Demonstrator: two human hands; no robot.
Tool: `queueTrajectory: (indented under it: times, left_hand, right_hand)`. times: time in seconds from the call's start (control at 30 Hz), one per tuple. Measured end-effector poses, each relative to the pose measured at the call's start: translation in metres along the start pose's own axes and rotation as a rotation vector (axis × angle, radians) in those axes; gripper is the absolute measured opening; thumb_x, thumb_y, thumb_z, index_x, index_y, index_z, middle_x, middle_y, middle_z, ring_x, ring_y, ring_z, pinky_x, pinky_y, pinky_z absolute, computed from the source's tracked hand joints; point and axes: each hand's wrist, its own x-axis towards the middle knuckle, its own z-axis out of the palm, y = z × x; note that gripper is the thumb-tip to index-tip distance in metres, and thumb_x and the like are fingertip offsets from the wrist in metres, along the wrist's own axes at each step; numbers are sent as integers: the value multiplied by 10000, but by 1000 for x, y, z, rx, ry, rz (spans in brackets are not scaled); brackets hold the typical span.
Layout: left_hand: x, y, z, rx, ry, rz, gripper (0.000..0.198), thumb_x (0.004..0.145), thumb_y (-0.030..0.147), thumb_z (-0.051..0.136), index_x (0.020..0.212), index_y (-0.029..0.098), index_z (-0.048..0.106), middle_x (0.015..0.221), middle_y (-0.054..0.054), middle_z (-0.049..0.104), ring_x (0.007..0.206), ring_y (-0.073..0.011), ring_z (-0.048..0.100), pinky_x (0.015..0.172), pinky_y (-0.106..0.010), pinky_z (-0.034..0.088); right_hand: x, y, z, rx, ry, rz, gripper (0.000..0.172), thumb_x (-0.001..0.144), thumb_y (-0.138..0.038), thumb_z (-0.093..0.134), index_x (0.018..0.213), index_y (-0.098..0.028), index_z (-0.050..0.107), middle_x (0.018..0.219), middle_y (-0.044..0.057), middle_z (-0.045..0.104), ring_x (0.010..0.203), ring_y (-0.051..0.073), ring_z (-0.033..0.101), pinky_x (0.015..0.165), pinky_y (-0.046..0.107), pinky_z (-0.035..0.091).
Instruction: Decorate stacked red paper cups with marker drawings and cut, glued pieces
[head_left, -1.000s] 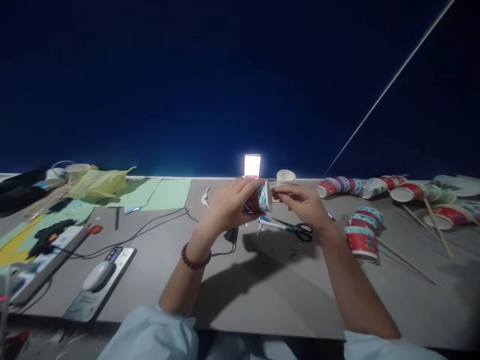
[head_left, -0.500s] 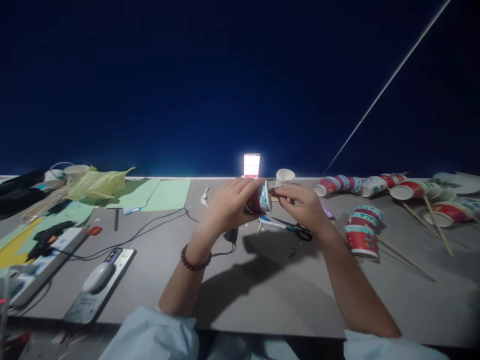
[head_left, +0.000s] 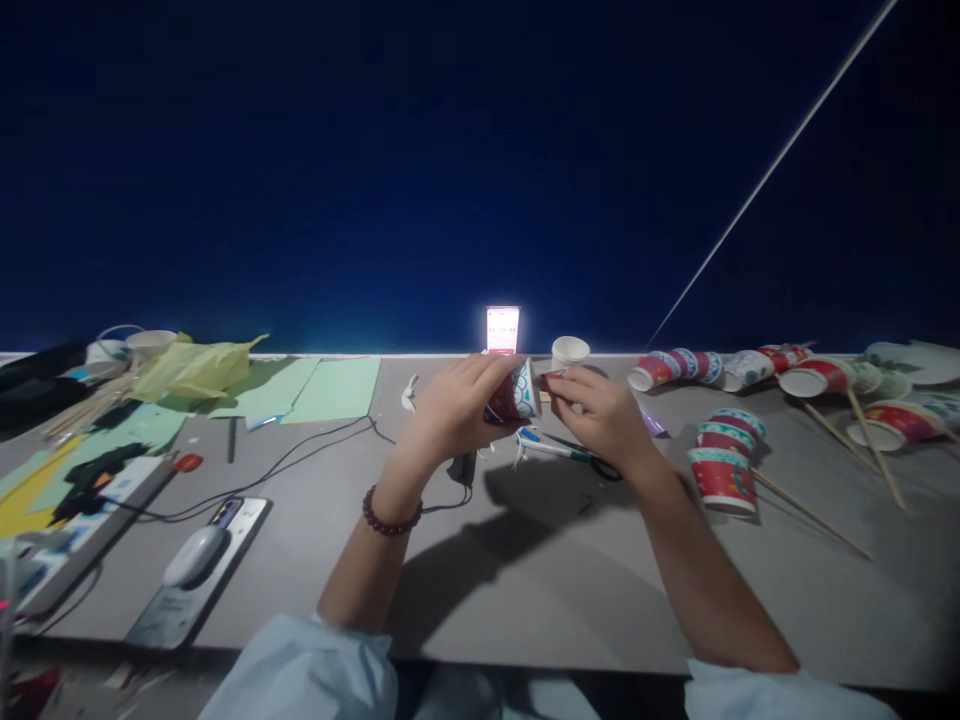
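My left hand (head_left: pixel 457 410) is wrapped round a red, white and blue paper cup (head_left: pixel 517 393), held on its side above the grey table (head_left: pixel 525 560). A bead bracelet (head_left: pixel 388 518) sits on that wrist. My right hand (head_left: pixel 600 415) is pinched at the cup's base, holding something small and dark I cannot make out. Black-handled scissors (head_left: pixel 581 457) lie on the table just under my right hand.
A lit phone (head_left: pixel 502 330) and a white cup (head_left: pixel 570 352) stand at the far edge. Several patterned cups (head_left: pixel 724 470) and wooden sticks (head_left: pixel 810 515) lie at the right. Green paper sheets (head_left: pixel 315 388), a cable (head_left: pixel 285 465), a white mouse (head_left: pixel 193 553) and a glue gun (head_left: pixel 97 470) lie at the left.
Both hands with the cup have drifted slightly left and up. My right hand has closed in on the cup's base.
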Motion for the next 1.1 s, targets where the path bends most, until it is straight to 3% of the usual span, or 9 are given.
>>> queueTrajectory:
  times: [0.47, 1.1]
  left_hand:
    - [0, 0, -3, -65, 5, -60, 595, 742, 329, 698, 1259, 187, 440, 1145, -122, 621, 1014, -257, 598, 816, -387, 502]
    - [1, 1, -1, -6, 53, -9, 532, 773, 343, 659, 1238, 177, 460, 1125, -130, 634, 987, -240, 606, 801, -374, 508]
  right_hand:
    - [2, -13, -3, -111, 9, 8, 214, 838, -110, 532, 909, -197, 714, 849, 46, 701, 773, 167, 650, 659, 253, 494]
    - [3, -17, 0, -209, 18, 23, 196, 826, -130, 537, 880, -225, 700, 839, 34, 701, 753, 160, 634, 615, 237, 454]
